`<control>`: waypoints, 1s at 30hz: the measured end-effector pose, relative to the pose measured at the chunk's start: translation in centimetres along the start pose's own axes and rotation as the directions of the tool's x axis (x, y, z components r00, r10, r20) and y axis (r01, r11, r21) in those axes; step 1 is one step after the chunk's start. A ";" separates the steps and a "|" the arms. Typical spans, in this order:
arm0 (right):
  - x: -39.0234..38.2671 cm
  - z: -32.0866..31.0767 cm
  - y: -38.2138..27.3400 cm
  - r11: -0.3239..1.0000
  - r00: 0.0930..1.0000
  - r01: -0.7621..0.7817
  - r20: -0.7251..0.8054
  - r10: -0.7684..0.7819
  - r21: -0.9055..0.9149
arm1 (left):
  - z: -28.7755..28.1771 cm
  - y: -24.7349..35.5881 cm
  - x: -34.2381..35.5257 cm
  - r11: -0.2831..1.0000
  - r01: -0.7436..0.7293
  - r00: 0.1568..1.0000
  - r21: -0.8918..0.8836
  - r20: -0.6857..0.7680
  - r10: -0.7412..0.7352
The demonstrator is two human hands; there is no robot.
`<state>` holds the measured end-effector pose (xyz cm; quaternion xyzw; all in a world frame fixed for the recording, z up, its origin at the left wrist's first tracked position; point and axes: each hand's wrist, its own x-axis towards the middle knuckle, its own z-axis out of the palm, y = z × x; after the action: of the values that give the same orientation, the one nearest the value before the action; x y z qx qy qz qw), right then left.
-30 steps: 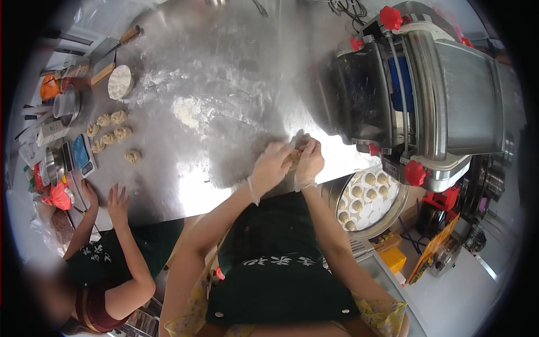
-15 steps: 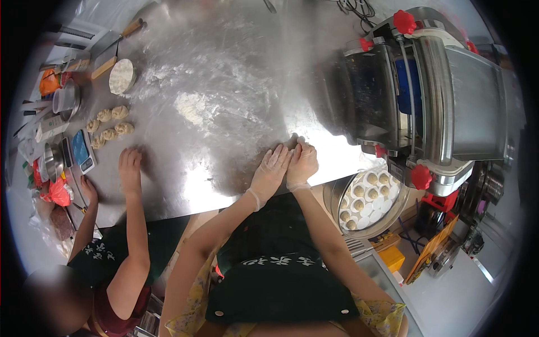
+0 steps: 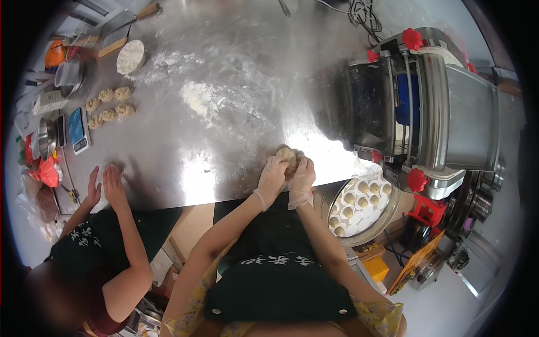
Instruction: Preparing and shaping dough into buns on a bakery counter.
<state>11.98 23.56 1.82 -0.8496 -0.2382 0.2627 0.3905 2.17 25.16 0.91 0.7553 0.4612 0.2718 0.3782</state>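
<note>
Close to the table's front edge, my left hand (image 3: 273, 178) and my right hand (image 3: 303, 176), both in see-through gloves, meet around a pale dough ball (image 3: 286, 154). The fingers of both are curled against it, and its upper part shows above the left fingertips. The underside of the dough is hidden by the hands. Flour (image 3: 196, 100) is strewn over the steel table (image 3: 241, 39) ahead of them. To the right below the table edge, a round steamer tray (image 3: 355, 229) holds several dough balls on small white papers.
A steel rolling machine (image 3: 435, 106) with red knobs stands at the right. At the left are a bowl of flour (image 3: 131, 57), several dough pieces (image 3: 124, 110), a digital scale (image 3: 78, 130) and a steel bowl (image 3: 47, 137). A co-worker's hands (image 3: 114, 188) are at the left table edge.
My hands have drawn slightly apart, and the dough ball now shows between them. The co-worker's hands have come closer together near the table edge. The whole view has shifted a little.
</note>
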 end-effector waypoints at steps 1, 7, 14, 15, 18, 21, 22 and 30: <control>-0.2 0.2 -0.5 0.980 0.990 -0.142 0.040 0.138 0.141 | 0.0 -0.1 0.0 1.000 0.007 1.000 0.000 -0.006 -0.007; 4.1 1.7 -4.7 0.739 0.778 0.611 0.045 -0.627 -0.283 | -0.3 -0.9 0.7 0.913 0.291 0.955 -0.285 0.035 -0.294; 8.2 5.3 -4.1 0.441 0.660 0.723 0.342 -0.669 -0.532 | -1.2 -0.3 0.8 0.958 0.222 0.968 -0.179 -0.081 -0.239; 8.4 5.3 -4.0 0.437 0.655 0.727 0.345 -0.672 -0.530 | -1.2 -0.9 1.4 0.983 0.136 0.984 -0.122 -0.099 -0.149; 7.4 4.3 -3.5 0.541 0.667 0.739 0.323 -0.671 -0.402 | -1.6 -1.7 2.1 0.974 0.135 0.990 -0.182 -0.002 -0.138; 6.1 3.1 -4.2 0.533 0.669 0.738 0.344 -0.659 -0.415 | -1.7 -1.5 3.1 0.981 0.191 0.975 -0.041 0.123 -0.185; 6.9 3.3 -3.4 0.578 0.700 0.706 0.277 -0.658 -0.410 | -1.8 -0.8 3.5 0.982 0.182 0.976 -0.047 0.133 -0.175; 7.4 2.3 -3.4 0.686 0.763 0.641 0.188 -0.618 -0.345 | -1.7 -1.3 3.7 0.941 0.227 0.965 -0.253 0.187 -0.183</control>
<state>15.33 31.27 1.26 -0.7681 -0.5732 0.0836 0.2729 1.80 29.42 1.06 0.6633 0.4639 0.2295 0.5405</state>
